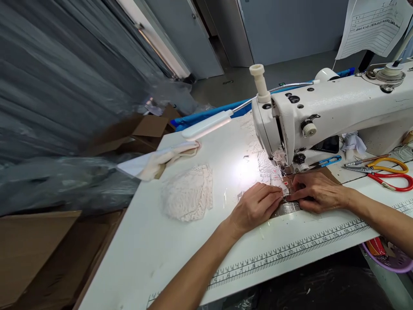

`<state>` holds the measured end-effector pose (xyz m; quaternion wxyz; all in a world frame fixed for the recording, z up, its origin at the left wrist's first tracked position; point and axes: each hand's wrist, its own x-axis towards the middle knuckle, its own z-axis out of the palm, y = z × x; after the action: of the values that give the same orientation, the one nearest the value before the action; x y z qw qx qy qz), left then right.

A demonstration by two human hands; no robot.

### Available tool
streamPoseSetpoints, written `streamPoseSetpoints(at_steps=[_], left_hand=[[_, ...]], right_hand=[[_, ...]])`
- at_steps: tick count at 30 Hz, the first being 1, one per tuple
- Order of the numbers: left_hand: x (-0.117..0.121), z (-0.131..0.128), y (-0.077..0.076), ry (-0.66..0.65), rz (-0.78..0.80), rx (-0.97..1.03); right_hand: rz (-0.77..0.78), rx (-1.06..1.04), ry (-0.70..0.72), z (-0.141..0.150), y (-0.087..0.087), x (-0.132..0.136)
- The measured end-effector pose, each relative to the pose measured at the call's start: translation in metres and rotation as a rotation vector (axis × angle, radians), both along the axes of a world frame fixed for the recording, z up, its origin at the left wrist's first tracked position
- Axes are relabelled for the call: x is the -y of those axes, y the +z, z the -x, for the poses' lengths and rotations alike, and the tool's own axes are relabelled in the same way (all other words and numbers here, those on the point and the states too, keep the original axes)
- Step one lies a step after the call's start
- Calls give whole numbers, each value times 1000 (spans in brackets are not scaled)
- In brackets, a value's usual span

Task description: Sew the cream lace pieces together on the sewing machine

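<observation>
A white sewing machine point(335, 112) stands at the right of a white table point(155, 249). A strip of white lace point(269, 170) lies under its presser foot point(285, 170). My left hand point(256, 206) lies just in front of the foot, fingertips pinched on the small lace piece. My right hand point(318, 191) rests beside it on the needle plate, fingers pressed together on the same piece. The two sets of fingertips meet at the lace near a small red mark.
A pile of white lace pieces point(189, 193) lies left of my hands. Red scissors point(387, 183), yellow scissors point(387, 164) and blue snips point(327, 161) lie right. A printed ruler point(290, 249) runs along the table's front edge. Cardboard boxes point(135, 133) stand beyond the left edge.
</observation>
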<state>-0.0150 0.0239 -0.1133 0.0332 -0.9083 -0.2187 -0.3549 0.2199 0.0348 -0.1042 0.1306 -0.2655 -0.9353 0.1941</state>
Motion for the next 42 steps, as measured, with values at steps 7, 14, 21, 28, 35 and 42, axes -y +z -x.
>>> streamPoseSetpoints(at_steps=[7,14,21,28,35,42], left_hand=[[-2,1,0,1,-6,-88],[0,-1,0,-2,-6,-53],[0,-2,-4,17,9,41],[-1,-4,-5,1,13,38],[0,-4,-4,-26,36,-55],[3,-4,1,-3,-43,-98]], right_hand=[[-52,-113,29,-2,-3,-2],[-85,-147,41,-2,-7,-4],[-30,-81,22,2,-1,0],[-77,-1,29,8,2,4],[-13,-121,1,-1,-4,-5],[-115,-82,-187,-1,-8,-5]])
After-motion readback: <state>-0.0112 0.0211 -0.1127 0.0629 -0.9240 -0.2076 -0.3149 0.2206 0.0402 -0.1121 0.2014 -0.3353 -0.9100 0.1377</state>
